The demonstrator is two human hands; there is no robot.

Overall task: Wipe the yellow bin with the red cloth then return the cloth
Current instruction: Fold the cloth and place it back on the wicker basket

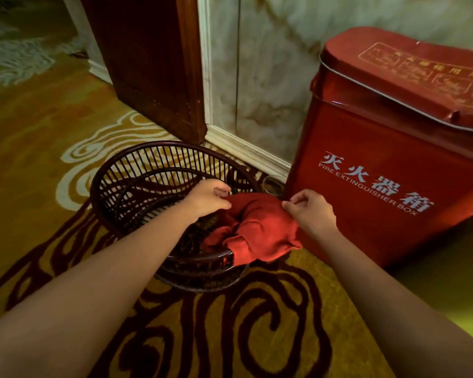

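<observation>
A red cloth (260,227) lies bunched over the near right rim of a dark slatted basket (148,170) on the carpet. My left hand (206,196) pinches the cloth's far left edge. At the cloth's right edge, my right hand (310,210) grips the fabric between thumb and fingers. Part of the cloth hangs outside the basket over its rim. A yellow-green surface (448,296) shows at the right edge; I cannot tell whether it is the yellow bin.
A tall red fire extinguisher box (393,148) stands right of the basket against a marble wall (268,77). A dark wooden door frame (153,64) rises behind the basket. A small glass jar (272,185) sits between basket and box. Patterned carpet (230,323) covers the floor.
</observation>
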